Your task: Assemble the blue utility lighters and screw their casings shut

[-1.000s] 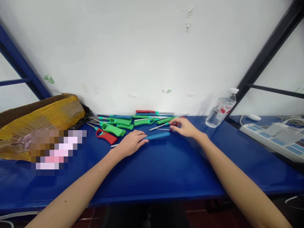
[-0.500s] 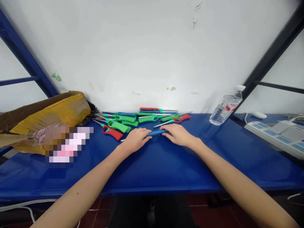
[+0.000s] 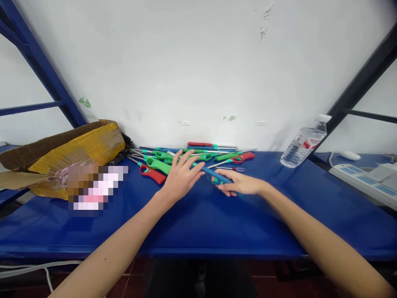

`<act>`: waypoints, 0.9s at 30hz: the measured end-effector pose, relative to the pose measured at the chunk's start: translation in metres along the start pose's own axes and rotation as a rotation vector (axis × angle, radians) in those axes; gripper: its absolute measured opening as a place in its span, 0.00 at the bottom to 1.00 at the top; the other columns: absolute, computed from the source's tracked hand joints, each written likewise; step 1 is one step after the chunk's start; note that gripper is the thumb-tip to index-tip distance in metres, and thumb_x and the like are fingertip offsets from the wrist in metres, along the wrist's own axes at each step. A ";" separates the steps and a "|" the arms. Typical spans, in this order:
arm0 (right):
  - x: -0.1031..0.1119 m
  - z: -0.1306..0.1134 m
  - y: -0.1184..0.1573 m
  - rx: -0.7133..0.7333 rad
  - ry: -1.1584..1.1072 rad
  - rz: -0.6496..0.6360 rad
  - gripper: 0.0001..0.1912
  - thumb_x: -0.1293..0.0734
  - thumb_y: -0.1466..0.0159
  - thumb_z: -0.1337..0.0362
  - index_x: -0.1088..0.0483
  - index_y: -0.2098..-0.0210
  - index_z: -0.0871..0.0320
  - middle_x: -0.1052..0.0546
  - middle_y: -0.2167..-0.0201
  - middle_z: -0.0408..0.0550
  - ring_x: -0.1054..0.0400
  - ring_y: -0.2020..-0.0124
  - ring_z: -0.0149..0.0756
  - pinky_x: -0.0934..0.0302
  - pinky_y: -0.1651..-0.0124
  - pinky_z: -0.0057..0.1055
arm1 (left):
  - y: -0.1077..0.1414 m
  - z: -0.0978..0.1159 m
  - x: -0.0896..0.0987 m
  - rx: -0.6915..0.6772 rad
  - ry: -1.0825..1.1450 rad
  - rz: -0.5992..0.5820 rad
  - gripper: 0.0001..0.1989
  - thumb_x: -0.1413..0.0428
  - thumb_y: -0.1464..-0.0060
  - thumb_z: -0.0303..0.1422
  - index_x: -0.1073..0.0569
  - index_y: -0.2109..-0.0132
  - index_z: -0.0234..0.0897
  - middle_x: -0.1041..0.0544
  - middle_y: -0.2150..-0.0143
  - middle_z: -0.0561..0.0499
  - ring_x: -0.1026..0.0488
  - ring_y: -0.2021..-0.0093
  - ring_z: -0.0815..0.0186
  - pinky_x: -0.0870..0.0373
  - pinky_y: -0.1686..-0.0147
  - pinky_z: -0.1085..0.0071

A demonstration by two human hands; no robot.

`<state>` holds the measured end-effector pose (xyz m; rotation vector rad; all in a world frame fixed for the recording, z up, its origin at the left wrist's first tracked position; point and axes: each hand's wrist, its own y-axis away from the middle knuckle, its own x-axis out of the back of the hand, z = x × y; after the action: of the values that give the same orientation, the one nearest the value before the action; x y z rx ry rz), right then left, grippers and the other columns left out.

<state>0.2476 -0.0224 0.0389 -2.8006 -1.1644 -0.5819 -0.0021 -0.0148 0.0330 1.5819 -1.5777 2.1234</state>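
My right hand [image 3: 234, 182] is wrapped round the handle of a blue long-nosed lighter [image 3: 218, 176], tilted with its nozzle towards the upper left. My left hand [image 3: 183, 176] is beside the front of this lighter, its fingers spread; whether they touch it is unclear. Just behind lie several other long-nosed lighters, among them a green one [image 3: 158, 165], a red one [image 3: 153, 174] and another red one [image 3: 245, 157]. A thin tool with a clear purplish handle [image 3: 238, 169] lies beyond my right hand.
On the left stands an opened cardboard box [image 3: 77, 149] with yellow tape, a blurred patch in front of it. A water bottle [image 3: 305, 142] leans at the right, near a white power strip [image 3: 361, 182]. The blue table [image 3: 192, 231] meets a white wall.
Both hands held the blue lighter level between them. Now the right hand has its handle, the lighter is tilted, and the left fingers have spread. The view has shifted slightly.
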 end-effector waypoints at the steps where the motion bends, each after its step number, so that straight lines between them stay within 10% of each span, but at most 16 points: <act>1: -0.002 -0.001 -0.001 -0.024 -0.107 0.005 0.18 0.33 0.36 0.52 0.36 0.52 0.54 0.26 0.65 0.44 0.35 0.78 0.27 0.41 0.79 0.23 | 0.000 0.001 0.000 0.060 0.033 0.079 0.14 0.51 0.34 0.36 0.27 0.47 0.40 0.28 0.41 0.41 0.40 0.35 0.51 0.51 0.35 0.46; 5: -0.015 -0.005 -0.008 -0.094 -0.478 0.135 0.18 0.33 0.36 0.49 0.35 0.55 0.54 0.27 0.72 0.41 0.45 0.86 0.21 0.50 0.84 0.20 | -0.004 0.010 -0.005 0.473 0.344 0.341 0.12 0.49 0.37 0.39 0.25 0.54 0.38 0.26 0.46 0.42 0.32 0.43 0.54 0.37 0.41 0.53; 9: -0.034 -0.010 -0.017 -0.177 -0.678 0.173 0.17 0.31 0.37 0.49 0.35 0.58 0.54 0.32 0.77 0.37 0.50 0.88 0.19 0.53 0.85 0.18 | -0.008 0.020 -0.019 0.983 1.103 0.134 0.23 0.47 0.41 0.52 0.26 0.60 0.34 0.23 0.62 0.45 0.25 0.65 0.61 0.29 0.64 0.65; 11: -0.043 -0.012 -0.019 -0.231 -0.702 0.129 0.17 0.32 0.37 0.49 0.35 0.59 0.54 0.32 0.77 0.37 0.50 0.88 0.19 0.53 0.86 0.18 | -0.010 0.025 -0.024 0.969 1.456 -0.021 0.26 0.45 0.44 0.55 0.25 0.61 0.32 0.22 0.62 0.45 0.28 0.69 0.66 0.31 0.66 0.69; 14: -0.050 -0.014 -0.020 -0.199 -0.757 0.129 0.15 0.32 0.36 0.51 0.35 0.59 0.54 0.30 0.74 0.39 0.45 0.86 0.20 0.49 0.85 0.18 | -0.011 0.028 -0.026 0.988 1.668 0.043 0.23 0.41 0.45 0.51 0.26 0.63 0.32 0.22 0.61 0.46 0.31 0.72 0.71 0.33 0.68 0.72; 27: -0.049 -0.021 -0.015 -0.335 -0.719 0.128 0.14 0.33 0.35 0.53 0.38 0.55 0.51 0.39 0.77 0.34 0.57 0.87 0.17 0.61 0.88 0.14 | -0.005 0.026 -0.030 1.119 1.832 0.027 0.18 0.46 0.37 0.45 0.23 0.59 0.32 0.22 0.53 0.43 0.25 0.61 0.67 0.30 0.59 0.71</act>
<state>0.1994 -0.0487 0.0389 -3.4770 -1.0074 0.3147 0.0319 -0.0168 0.0131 -0.7552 0.2515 2.7151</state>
